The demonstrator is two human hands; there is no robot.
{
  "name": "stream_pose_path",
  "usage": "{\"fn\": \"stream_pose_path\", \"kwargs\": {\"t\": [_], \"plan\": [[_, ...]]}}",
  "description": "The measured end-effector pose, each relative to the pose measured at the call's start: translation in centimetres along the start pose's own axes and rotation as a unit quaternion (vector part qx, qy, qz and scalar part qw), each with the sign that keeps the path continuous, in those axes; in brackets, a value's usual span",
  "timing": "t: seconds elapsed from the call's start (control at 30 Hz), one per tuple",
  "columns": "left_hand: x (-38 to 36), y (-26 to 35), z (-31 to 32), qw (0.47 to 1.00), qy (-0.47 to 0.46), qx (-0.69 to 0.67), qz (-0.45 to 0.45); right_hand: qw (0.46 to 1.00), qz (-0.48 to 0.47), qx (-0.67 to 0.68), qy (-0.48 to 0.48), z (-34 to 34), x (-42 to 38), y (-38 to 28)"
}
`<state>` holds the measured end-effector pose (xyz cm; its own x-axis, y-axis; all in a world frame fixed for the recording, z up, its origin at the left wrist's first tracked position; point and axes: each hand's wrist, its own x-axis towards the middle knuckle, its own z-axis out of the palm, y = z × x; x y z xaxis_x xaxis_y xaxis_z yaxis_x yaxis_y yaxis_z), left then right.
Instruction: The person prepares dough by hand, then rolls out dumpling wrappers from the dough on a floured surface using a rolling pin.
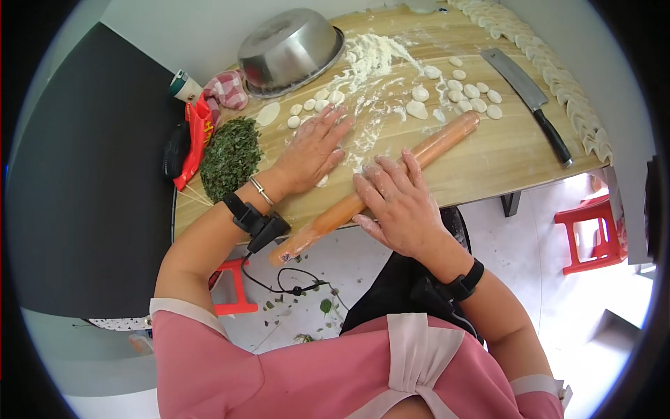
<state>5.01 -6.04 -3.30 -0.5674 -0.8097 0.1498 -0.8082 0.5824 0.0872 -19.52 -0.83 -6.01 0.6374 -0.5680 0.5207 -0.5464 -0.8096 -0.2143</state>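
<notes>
At the table's (481, 157) far left, an upturned metal bowl (289, 52) took up much of the surface, with a checked cloth (227, 89) beside it. A pile of chopped greens (230, 157) and a red packet (197, 140) crowded the left edge, the greens close to the person's left forearm. A cleaver (516, 78) lay toward the right edge, its black handle pointing to the near right corner, and folded dumplings (569, 98) lined that edge round to the far side. Scattered flour (373, 56) spread right of the bowl.

The rolling pin (337, 216), smooth, orange-brown and dusted with flour, lay aslant across the near edge. Its upper end was just beside a group of pale dough rounds (471, 91); its lower end overhung the floor. The right hand (396, 199) lay palm down over its middle, fingers stretched across the wood rather than clenched. The left hand (316, 146) was released, fingers extended near more small dough pieces (309, 105); whether its palm pressed on anything could not be told.

Wood grain showed between pin and cleaver, giving the right hand room there. Below the near edge a black cable (279, 285) hung from the left wrist strap (252, 220), and a red stool (237, 292) stood underneath.
</notes>
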Motion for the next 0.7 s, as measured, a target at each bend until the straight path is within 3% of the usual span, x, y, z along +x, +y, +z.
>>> {"fn": "stream_pose_path", "kwargs": {"t": [0.1,0.3,0.37,0.5,0.57,0.7], "plan": [[-0.2,0.2,-0.1,0.999,-0.004,0.04,0.014,1.0,0.002,0.009,-0.007,0.0,-0.3,-0.3],[0.9,0.9,0.0,0.999,0.01,-0.035,0.014,1.0,0.001,0.011,-0.001,0.2,0.0,0.0],[0.9,1.4,0.4,0.999,-0.005,0.043,0.016,1.0,0.005,0.019,0.001,0.1,0.0,0.1],[1.6,0.4,-0.3,0.999,-0.015,0.029,0.021,1.0,0.003,0.01,-0.014,-0.2,0.2,0.1],[1.9,-0.5,-0.5,0.998,0.059,0.009,-0.004,1.0,0.008,0.013,-0.012,-0.1,0.1,0.0],[2.0,0.2,0.1,0.997,0.017,0.078,0.024,1.0,0.005,0.017,-0.015,0.0,0.1,0.0]]}}
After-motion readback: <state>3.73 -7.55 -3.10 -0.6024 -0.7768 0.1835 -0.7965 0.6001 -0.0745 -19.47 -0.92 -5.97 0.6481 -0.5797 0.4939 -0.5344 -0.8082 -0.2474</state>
